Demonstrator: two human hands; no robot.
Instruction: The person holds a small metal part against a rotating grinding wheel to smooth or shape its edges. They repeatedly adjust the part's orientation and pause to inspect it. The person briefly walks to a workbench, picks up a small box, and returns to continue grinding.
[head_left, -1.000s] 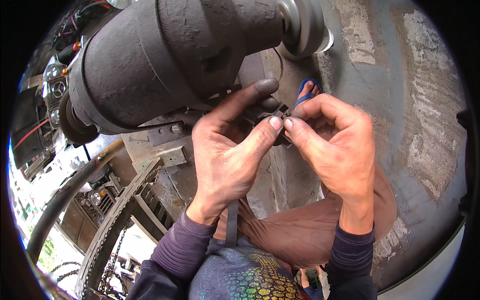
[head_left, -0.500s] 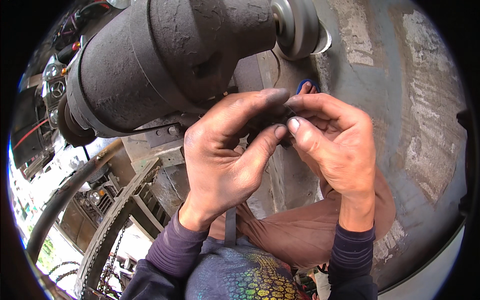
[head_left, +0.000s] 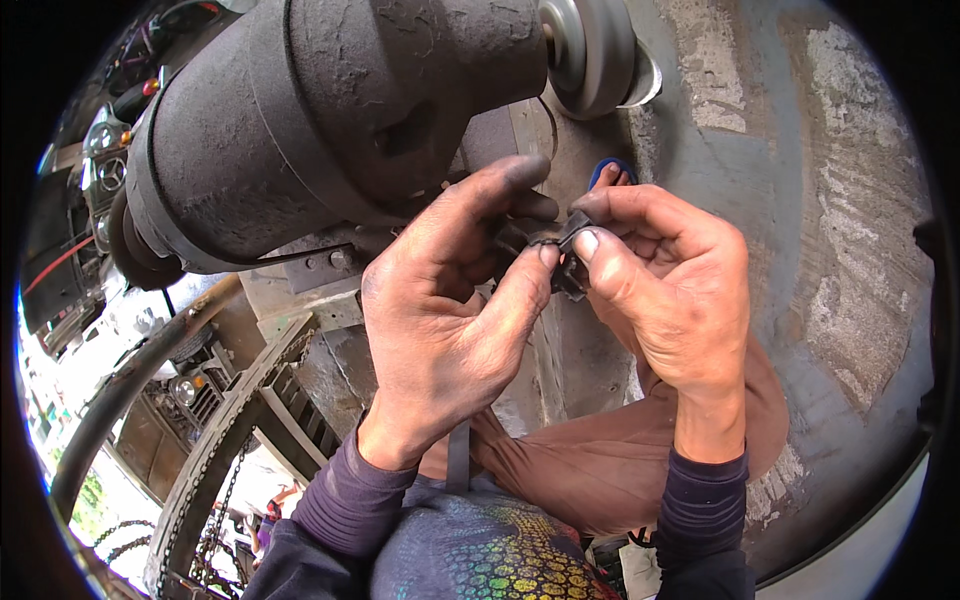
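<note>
Both hands meet in the middle of the view around a small black angular part (head_left: pixel 571 262), its kind not clear. My right hand (head_left: pixel 672 290) pinches it between thumb and forefinger, with the other fingers curled behind. The thumb of my left hand (head_left: pixel 450 290) presses on the part's left side, while its darkened forefinger arches above, apart from it. My left palm and fingers hide some of the black piece. Just beyond the hands is a large dark bench grinder (head_left: pixel 200 160), its grey wheel (head_left: pixel 590 60) at the right end.
A darker disc (head_left: pixel 135 240) sits at the grinder's left end. Left of me are a metal frame with chains (head_left: pixel 215 450), a curved pipe (head_left: pixel 130 385) and vehicle parts with headlights (head_left: pixel 105 140). Worn concrete floor (head_left: pixel 850 250) lies right; a foot in a blue sandal (head_left: pixel 612 175) shows beyond.
My left forefinger has lifted away from the right fingertips and the left thumb has drawn slightly left. More of the black part now shows between the hands.
</note>
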